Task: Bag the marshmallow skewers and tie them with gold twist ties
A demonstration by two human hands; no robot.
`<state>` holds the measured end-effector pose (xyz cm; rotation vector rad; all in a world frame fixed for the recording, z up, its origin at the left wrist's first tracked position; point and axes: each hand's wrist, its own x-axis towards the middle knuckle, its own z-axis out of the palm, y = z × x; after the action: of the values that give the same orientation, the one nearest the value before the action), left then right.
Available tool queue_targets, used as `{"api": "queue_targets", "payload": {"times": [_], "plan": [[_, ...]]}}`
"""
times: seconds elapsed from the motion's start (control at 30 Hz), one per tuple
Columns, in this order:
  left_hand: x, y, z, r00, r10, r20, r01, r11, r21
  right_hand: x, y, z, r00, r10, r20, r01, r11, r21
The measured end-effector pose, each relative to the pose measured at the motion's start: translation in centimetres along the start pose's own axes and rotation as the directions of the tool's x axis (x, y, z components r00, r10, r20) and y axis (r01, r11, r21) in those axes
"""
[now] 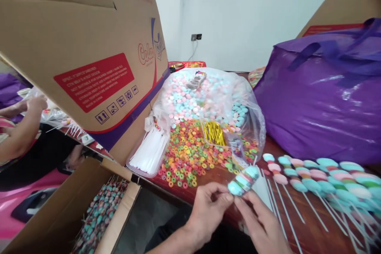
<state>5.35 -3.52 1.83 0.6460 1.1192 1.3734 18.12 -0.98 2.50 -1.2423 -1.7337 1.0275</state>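
Observation:
A marshmallow candy skewer [244, 180], with pale blue, pink and green pieces and a shiny clear wrapper, is held tilted above the table's front edge. My left hand [208, 208] pinches the base of it between thumb and fingers. At the same spot my right hand [262, 220] is closed, its fingertips meeting the left ones; the stick and any tie there are hidden. To the right lie several finished candy skewers [315, 178] with white sticks pointing toward me. A small box of gold twist ties [213, 134] stands among ring-shaped gummies [189, 151].
White sticks [150, 149] fill a clear tray. Behind is a large bag of marshmallows [193, 95]. A big carton [89, 47] stands left, a purple bag [321, 95] right. An open carton [53, 214] below holds skewers. Another person's arm [24, 127] is at far left.

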Motion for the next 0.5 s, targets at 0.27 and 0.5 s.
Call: {"api": "queue_targets", "payload": {"times": [0.27,0.5], "plan": [[1.0,1.0,-0.7,0.907,-0.384,0.173,0.420,0.789,-0.448,-0.7,0.8,-0.2,0.851,-0.502,-0.153,0.444,0.844,-0.301],[-0.1,1.0,0.2,0.866,-0.401,0.298,0.499,0.720,-0.482,-0.6,-0.5,-0.1,0.672,-0.725,-0.153,0.553,0.628,-0.548]]}}
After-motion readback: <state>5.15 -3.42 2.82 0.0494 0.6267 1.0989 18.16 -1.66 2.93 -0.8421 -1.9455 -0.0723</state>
